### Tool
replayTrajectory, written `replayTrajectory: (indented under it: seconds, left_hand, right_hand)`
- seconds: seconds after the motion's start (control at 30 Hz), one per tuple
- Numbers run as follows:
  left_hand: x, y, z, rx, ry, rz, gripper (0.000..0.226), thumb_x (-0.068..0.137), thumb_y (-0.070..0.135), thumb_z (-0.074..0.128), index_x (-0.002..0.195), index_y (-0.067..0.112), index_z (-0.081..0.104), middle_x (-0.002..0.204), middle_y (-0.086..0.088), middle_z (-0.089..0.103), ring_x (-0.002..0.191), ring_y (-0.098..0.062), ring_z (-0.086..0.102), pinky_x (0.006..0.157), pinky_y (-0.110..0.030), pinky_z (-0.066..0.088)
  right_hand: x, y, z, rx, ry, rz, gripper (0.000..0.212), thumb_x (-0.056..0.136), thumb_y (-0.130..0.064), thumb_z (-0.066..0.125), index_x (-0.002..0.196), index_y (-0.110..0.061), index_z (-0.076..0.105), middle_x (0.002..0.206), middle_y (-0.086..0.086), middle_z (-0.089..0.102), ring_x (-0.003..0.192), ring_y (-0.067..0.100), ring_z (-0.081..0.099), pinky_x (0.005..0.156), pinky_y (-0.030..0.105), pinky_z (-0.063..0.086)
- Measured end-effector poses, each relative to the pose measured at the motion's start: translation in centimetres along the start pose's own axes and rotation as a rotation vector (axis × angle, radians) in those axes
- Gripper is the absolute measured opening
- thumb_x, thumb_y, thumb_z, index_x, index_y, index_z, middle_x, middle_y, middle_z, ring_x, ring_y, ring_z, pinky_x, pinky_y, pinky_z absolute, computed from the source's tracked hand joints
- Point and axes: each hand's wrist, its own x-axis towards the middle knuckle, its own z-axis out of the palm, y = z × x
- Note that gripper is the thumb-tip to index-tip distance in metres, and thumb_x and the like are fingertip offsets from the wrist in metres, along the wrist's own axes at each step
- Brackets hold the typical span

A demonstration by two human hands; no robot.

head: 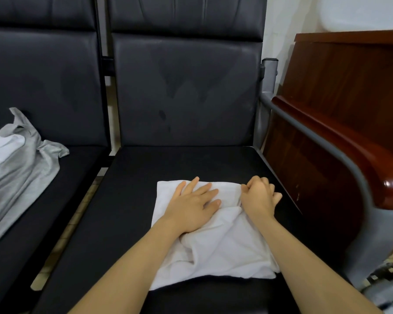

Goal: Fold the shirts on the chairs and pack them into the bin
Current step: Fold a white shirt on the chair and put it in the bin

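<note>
On right chair seat (132, 200): white shirt (216, 243); left hand (191, 205) fingers flat pressing, right hand (259, 198) fingers gripping edge.

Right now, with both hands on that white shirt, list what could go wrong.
1. The white shirt is bunched between the flat left hand and the right hand gripping its edge; pulling on may set creases into the fold.
2. Its near edge lies close to the seat front and might slide off.
3. The grey shirt lies unfolded on the next chair.

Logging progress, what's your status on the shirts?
Left hand flat on white shirt, right hand gripping its edge. Half folded on seat. Grey shirt waiting, next chair. Nothing blocking.
</note>
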Motion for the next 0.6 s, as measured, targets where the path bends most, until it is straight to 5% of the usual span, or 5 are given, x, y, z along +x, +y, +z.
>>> replayTrajectory:
  seconds: [0.1,0.23,0.4,0.5,0.6]
  left_hand:
    - [-0.3,-0.1,-0.2,-0.128,0.097,0.018,0.040,0.100,0.041,0.033,0.138,0.033,0.045,0.153,0.015,0.026,0.144,-0.003,0.004,0.116,-0.027,-0.005]
    - [-2.0,-0.2,-1.0,-0.152,0.173,-0.005,0.041,0.101,0.035,0.036,0.141,0.029,0.040,0.153,0.011,0.029,0.143,-0.004,0.015,0.112,-0.022,0.002]
    - [-6.1,-1.4,-2.3,-0.044,0.126,-0.090,0.047,0.102,0.038,0.031,0.147,0.027,0.029,0.156,0.009,0.022,0.143,-0.008,0.014,0.113,-0.027,0.006]
    - [-8.8,-1.5,-2.4,0.004,0.087,-0.100,0.045,0.102,0.038,0.029,0.146,0.027,0.031,0.155,0.008,0.024,0.142,-0.007,0.017,0.113,-0.027,0.008]
    - [-11.0,-0.8,-2.2,0.026,0.055,-0.072,0.045,0.102,0.039,0.028,0.145,0.026,0.034,0.153,0.008,0.028,0.142,-0.009,0.021,0.114,-0.030,0.014]
  right_hand:
    - [-0.1,-0.2,-0.3,0.039,-0.029,-0.008,0.017,0.097,-0.031,0.051,0.104,-0.017,0.059,0.116,0.005,0.052,0.108,0.022,0.046,0.097,0.038,0.031]
    - [-1.2,-0.5,-1.3,0.225,-0.053,-0.150,0.010,0.095,-0.030,0.054,0.101,-0.024,0.057,0.115,-0.001,0.051,0.109,0.018,0.043,0.092,0.030,0.027]
    - [-4.0,-1.6,-3.2,0.375,-0.326,-0.402,0.008,0.093,-0.032,0.056,0.088,-0.029,0.060,0.093,-0.018,0.053,0.089,0.004,0.050,0.102,0.032,0.033]
    - [-6.6,-1.5,-3.8,0.362,-0.526,-0.491,0.020,0.091,-0.039,0.058,0.106,-0.027,0.065,0.101,-0.022,0.058,0.097,0.001,0.050,0.103,0.027,0.032]
    - [-8.4,-1.2,-3.7,0.197,-0.488,-0.548,0.029,0.092,-0.040,0.055,0.119,-0.030,0.059,0.118,-0.016,0.055,0.113,0.007,0.044,0.088,0.023,0.016]
